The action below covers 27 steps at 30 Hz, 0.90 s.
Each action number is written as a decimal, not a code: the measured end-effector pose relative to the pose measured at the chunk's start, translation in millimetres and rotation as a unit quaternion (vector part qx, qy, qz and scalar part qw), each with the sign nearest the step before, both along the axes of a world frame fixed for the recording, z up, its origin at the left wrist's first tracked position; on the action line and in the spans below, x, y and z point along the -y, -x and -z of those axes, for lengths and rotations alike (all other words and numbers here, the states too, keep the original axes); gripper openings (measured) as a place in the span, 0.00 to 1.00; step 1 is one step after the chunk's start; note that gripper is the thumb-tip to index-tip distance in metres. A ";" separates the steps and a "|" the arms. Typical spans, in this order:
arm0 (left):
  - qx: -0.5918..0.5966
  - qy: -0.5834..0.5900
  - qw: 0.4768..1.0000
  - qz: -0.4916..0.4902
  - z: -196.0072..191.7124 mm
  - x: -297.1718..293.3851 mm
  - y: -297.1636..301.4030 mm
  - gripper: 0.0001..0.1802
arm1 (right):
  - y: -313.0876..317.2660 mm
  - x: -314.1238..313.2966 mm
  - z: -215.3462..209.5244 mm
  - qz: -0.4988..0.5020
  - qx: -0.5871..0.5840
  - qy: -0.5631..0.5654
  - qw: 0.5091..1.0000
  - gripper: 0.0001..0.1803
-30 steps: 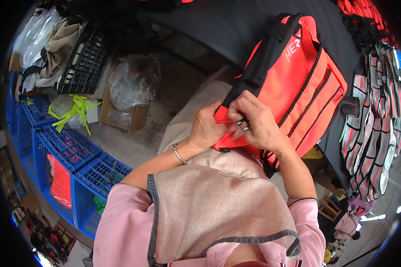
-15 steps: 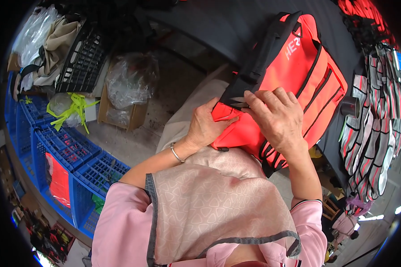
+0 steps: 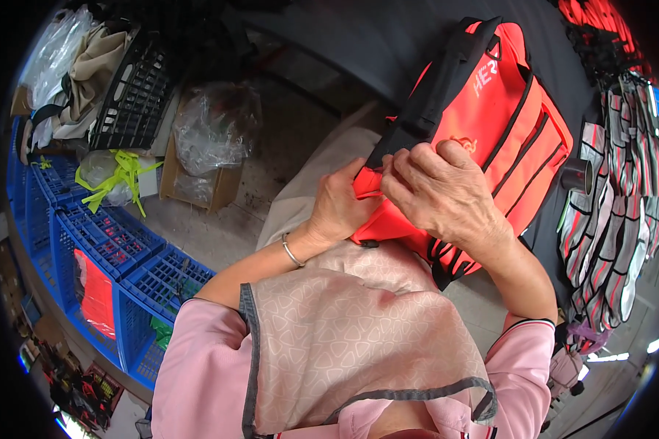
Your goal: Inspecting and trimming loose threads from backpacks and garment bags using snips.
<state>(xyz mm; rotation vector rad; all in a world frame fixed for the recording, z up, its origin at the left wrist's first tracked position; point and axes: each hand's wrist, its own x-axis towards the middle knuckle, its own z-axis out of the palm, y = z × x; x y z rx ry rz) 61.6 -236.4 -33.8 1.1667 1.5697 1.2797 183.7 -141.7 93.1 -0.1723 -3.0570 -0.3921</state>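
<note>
While the left hand (image 3: 342,207) grips the orange bag's (image 3: 505,139) near edge, the right hand (image 3: 441,192) pinches it beside the black strap (image 3: 436,95). Blue crates (image 3: 102,241) stand well apart.

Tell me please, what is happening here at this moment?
A person in pink sleeves is handling an orange-red bag with black trim that lies on a dark table. The left hand grips the bag's near edge, and the right hand pinches the same edge close by the black strap. Reflective vests lie to the right. Blue crates stand on the floor to the left.
</note>
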 end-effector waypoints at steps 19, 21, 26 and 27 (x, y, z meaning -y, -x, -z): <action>0.013 -0.001 1.000 0.011 -5.0 -0.1 1.3 0.17 | -1.6 -6.9 -2.4 0.070 -0.038 0.118 0.990 0.09; 0.020 -0.010 1.000 0.006 -3.6 -0.2 1.2 0.16 | 0.0 -6.3 -2.8 0.066 -0.028 0.108 0.992 0.09; -0.018 -0.016 1.000 0.002 -0.6 0.0 -0.4 0.15 | 3.0 -5.3 -4.1 0.051 -0.017 0.081 0.995 0.08; -0.017 -0.015 1.000 0.003 -0.7 -0.2 -0.7 0.15 | 4.3 -4.9 -5.0 0.051 -0.017 0.081 0.995 0.08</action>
